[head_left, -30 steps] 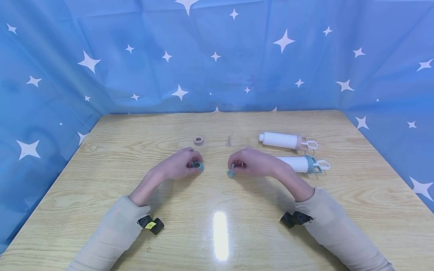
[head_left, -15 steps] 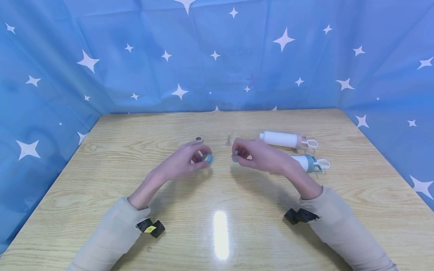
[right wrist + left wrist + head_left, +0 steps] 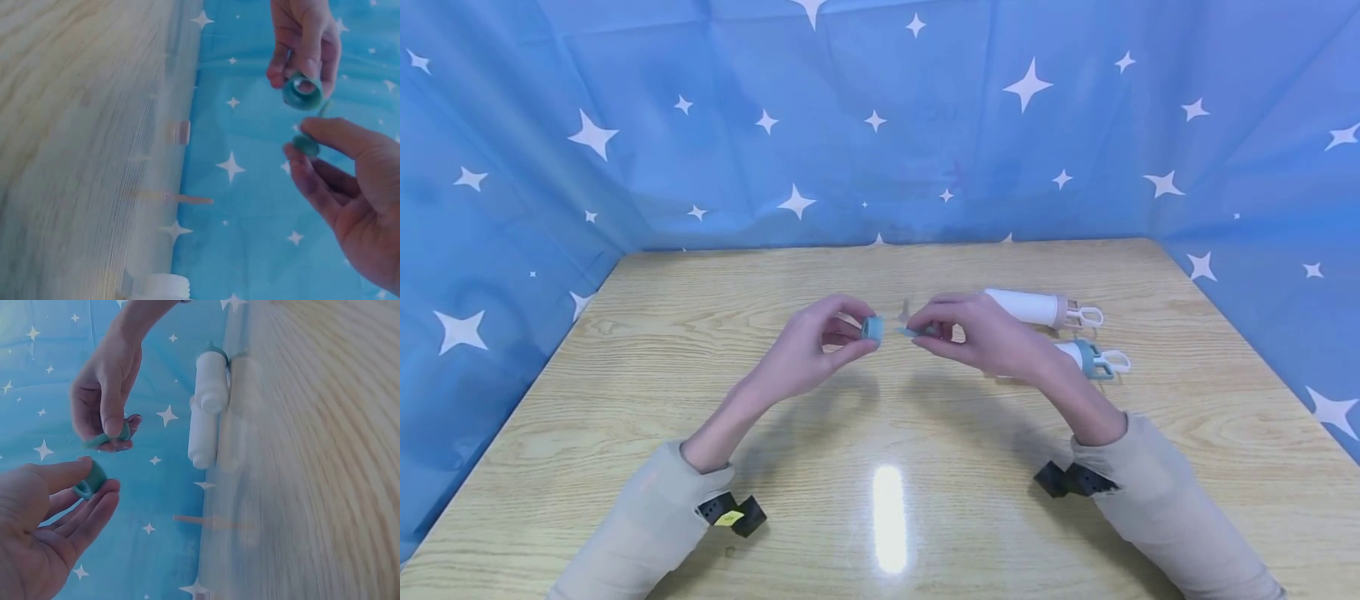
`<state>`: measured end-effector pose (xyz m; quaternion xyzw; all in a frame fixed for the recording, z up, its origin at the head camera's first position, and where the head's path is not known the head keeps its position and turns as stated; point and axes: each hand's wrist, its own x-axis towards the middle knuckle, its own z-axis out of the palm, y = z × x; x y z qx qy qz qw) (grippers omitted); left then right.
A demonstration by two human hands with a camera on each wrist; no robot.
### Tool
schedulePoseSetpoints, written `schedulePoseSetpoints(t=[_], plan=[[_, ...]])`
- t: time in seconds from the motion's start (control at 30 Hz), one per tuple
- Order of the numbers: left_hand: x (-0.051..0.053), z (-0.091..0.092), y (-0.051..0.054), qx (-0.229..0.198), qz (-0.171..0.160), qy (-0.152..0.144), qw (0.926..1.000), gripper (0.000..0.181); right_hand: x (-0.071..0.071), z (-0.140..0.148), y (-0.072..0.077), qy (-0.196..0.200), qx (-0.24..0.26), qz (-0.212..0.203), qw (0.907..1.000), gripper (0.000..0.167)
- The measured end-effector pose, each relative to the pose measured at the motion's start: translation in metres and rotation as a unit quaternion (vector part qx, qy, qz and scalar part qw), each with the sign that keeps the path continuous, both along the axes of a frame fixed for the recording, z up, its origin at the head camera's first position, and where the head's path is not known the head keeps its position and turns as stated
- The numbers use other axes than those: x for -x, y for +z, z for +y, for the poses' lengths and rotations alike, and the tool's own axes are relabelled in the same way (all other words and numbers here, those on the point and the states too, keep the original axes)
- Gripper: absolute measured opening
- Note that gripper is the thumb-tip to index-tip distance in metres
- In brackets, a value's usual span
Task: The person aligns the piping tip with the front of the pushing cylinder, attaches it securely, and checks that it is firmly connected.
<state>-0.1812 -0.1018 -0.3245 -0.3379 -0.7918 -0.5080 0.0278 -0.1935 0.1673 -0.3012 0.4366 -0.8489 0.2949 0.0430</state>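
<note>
My left hand [image 3: 808,343] pinches a short teal ring [image 3: 872,328] between thumb and fingers, above the table. In the right wrist view the ring's [image 3: 291,100] open hole shows. My right hand [image 3: 992,335] holds a small teal piece [image 3: 907,332] with a flared base and a thin tapered end, like a nozzle. In the right wrist view this piece [image 3: 306,146] is between thumb and fingertips, its tip toward the ring. A small gap separates ring and nozzle-like piece in the head view.
On the table [image 3: 625,400], a pale pink tapered piece [image 3: 903,314] stands behind the hands. A pink ring [image 3: 182,132] is hidden in the head view. To the right lie two white syringe-like tubes, one with a pink end [image 3: 1062,312], one teal [image 3: 1086,360], partly behind my right arm.
Both hands have risen from the table with the teal ring and the teal nozzle-like piece. The left hand moved right; the ring has been turned, and the nozzle-like piece now points left.
</note>
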Motion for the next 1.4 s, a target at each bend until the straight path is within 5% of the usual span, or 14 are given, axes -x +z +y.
schedulePoseSetpoints(t=[0.33, 0.6, 1.4], plan=[[-0.011, 0.009, 0.006, -0.064, -0.058, -0.020, 0.9961, 0.032, -0.006, -0.007, -0.001, 0.013, 0.084, 0.055, 0.9949, 0.021], [-0.017, 0.014, 0.007, -0.084, -0.064, -0.033, 0.9939, 0.032, -0.009, -0.016, -0.003, 0.042, 0.135, 0.106, 0.9843, 0.025], [-0.024, 0.019, 0.009, -0.145, -0.064, -0.053, 0.9859, 0.033, -0.018, -0.024, -0.001, 0.035, 0.221, 0.055, 0.9731, 0.026]])
